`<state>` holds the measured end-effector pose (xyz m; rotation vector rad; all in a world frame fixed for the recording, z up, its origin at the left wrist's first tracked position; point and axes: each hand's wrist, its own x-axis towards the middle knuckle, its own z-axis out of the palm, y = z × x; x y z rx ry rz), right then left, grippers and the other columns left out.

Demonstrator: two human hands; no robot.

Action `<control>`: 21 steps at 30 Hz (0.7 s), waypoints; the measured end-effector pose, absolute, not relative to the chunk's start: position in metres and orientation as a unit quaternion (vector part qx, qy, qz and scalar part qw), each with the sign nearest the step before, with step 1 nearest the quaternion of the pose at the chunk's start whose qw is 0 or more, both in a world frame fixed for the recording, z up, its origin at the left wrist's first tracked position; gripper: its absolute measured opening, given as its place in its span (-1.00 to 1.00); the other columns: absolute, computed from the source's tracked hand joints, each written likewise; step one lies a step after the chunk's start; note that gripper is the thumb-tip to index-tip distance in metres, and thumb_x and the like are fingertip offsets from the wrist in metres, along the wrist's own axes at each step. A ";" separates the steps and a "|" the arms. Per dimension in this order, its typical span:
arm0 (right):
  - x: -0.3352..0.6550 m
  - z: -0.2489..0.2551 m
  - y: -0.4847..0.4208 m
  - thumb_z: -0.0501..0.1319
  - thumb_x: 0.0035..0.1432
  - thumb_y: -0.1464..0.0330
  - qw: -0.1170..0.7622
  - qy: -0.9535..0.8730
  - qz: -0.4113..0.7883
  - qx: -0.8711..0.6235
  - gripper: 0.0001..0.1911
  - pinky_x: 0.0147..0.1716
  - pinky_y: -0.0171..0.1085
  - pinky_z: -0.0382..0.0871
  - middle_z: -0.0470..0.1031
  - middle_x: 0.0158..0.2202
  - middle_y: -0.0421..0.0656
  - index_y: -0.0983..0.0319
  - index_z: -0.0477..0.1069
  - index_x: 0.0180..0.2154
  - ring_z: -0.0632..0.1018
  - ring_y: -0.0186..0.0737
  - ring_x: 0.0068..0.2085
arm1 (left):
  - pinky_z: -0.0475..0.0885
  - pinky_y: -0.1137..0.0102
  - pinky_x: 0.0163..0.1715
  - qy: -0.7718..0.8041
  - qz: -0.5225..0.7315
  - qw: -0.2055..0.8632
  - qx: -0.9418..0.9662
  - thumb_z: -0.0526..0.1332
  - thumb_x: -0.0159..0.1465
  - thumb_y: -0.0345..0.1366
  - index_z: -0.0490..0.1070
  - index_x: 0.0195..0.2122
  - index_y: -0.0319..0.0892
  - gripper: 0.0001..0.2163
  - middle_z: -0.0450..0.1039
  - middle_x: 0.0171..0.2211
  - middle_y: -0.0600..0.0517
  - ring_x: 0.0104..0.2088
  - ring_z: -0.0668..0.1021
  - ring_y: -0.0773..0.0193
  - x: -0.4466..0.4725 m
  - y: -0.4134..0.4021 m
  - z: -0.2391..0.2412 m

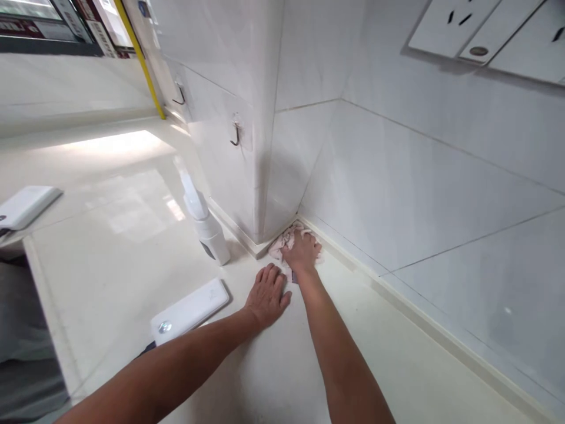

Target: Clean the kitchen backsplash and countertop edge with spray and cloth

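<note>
My right hand (302,252) presses a crumpled pinkish cloth (282,246) into the countertop's inner corner, where the two tiled walls meet. Its fingers are bent over the cloth and partly hidden. Flat on the pale countertop (353,359), just left of the cloth, lies my left hand (266,295), fingers stretched out and holding nothing. A white spray bottle (212,235) stands upright beyond my left hand, beside the wall's protruding corner. Close to my left forearm rests a white rectangular device (192,309) with a shiny round spot, possibly a power bank.
A second white device (27,207) lies at the far left by the counter edge. Hooks (237,135) hang on the tiled pillar. Wall sockets (459,26) are at upper right. A yellow pipe (140,56) runs down near the window. A low ledge (419,309) lines the right wall.
</note>
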<state>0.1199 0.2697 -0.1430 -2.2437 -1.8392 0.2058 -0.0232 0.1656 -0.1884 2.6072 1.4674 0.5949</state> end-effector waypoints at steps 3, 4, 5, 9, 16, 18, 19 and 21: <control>0.117 -0.138 0.286 0.31 0.19 0.18 0.102 -0.663 0.103 -0.734 -0.31 0.19 0.19 0.05 0.33 0.23 0.21 0.27 0.29 0.29 0.26 0.27 0.27 | 0.24 -0.05 0.29 0.482 0.189 0.044 0.854 0.20 0.37 -0.14 0.40 0.03 -0.18 -0.70 0.36 0.13 -0.22 0.26 0.31 -0.14 -0.023 0.166 -0.187; 0.121 -0.137 0.285 0.30 0.19 0.22 0.099 -0.683 0.119 -0.714 -0.34 0.21 0.19 0.04 0.33 0.24 0.19 0.26 0.31 0.27 0.24 0.25 0.29 | 0.24 -0.04 0.29 0.484 0.187 0.044 0.854 0.21 0.36 -0.14 0.40 0.02 -0.19 -0.71 0.35 0.12 -0.22 0.25 0.31 -0.14 -0.023 0.166 -0.186; 0.125 -0.136 0.283 0.29 0.19 0.25 0.097 -0.704 0.136 -0.690 -0.39 0.23 0.18 0.03 0.33 0.25 0.15 0.22 0.33 0.25 0.24 0.21 0.30 | 0.24 -0.03 0.28 0.485 0.186 0.045 0.854 0.21 0.36 -0.15 0.41 0.00 -0.20 -0.72 0.35 0.12 -0.22 0.23 0.32 -0.13 -0.023 0.166 -0.185; 0.132 -0.134 0.261 0.29 0.16 0.33 0.112 -0.738 0.173 -0.642 -0.60 0.26 0.03 0.04 0.44 0.18 -0.07 0.13 0.45 0.06 0.27 -0.01 0.31 | 0.30 -0.03 0.18 0.492 0.184 0.040 0.850 0.18 0.37 -0.17 0.43 -0.10 -0.21 -0.78 0.37 0.01 -0.22 0.10 0.37 -0.12 -0.022 0.166 -0.181; 0.148 -0.139 0.203 0.27 0.10 0.34 0.204 -0.658 0.163 -0.707 -0.71 0.19 0.01 0.15 0.52 -0.01 -0.02 0.23 0.42 -0.10 0.42 0.05 0.15 | 0.31 0.02 0.12 0.488 0.187 0.027 0.852 0.17 0.39 -0.19 0.43 -0.14 -0.21 -0.82 0.39 -0.01 -0.21 0.04 0.38 -0.07 -0.025 0.167 -0.177; 0.163 -0.143 0.175 0.27 0.02 0.33 0.277 -0.590 0.185 -0.736 -0.72 0.19 0.03 0.19 0.53 -0.08 -0.01 0.21 0.39 -0.17 0.44 0.10 0.12 | 0.29 0.03 0.14 0.488 0.190 0.030 0.851 0.17 0.40 -0.19 0.44 -0.12 -0.20 -0.81 0.39 0.02 -0.20 0.08 0.37 -0.07 -0.025 0.168 -0.177; 0.172 -0.144 0.161 0.27 -0.01 0.31 0.319 -0.548 0.210 -0.744 -0.71 0.17 0.03 0.23 0.53 -0.10 -0.02 0.20 0.38 -0.19 0.46 0.10 0.08 | 0.29 0.03 0.14 0.488 0.192 0.034 0.851 0.17 0.40 -0.18 0.44 -0.12 -0.19 -0.80 0.39 0.04 -0.21 0.09 0.37 -0.08 -0.025 0.168 -0.178; 0.187 -0.141 0.134 0.25 -0.02 0.24 0.394 -0.469 0.286 -0.737 -0.68 0.07 -0.01 0.36 0.54 -0.13 -0.05 0.18 0.35 -0.19 0.51 0.06 -0.03 | 0.28 0.03 0.15 0.487 0.194 0.041 0.851 0.17 0.39 -0.18 0.45 -0.11 -0.20 -0.80 0.39 0.06 -0.21 0.11 0.36 -0.09 -0.025 0.169 -0.178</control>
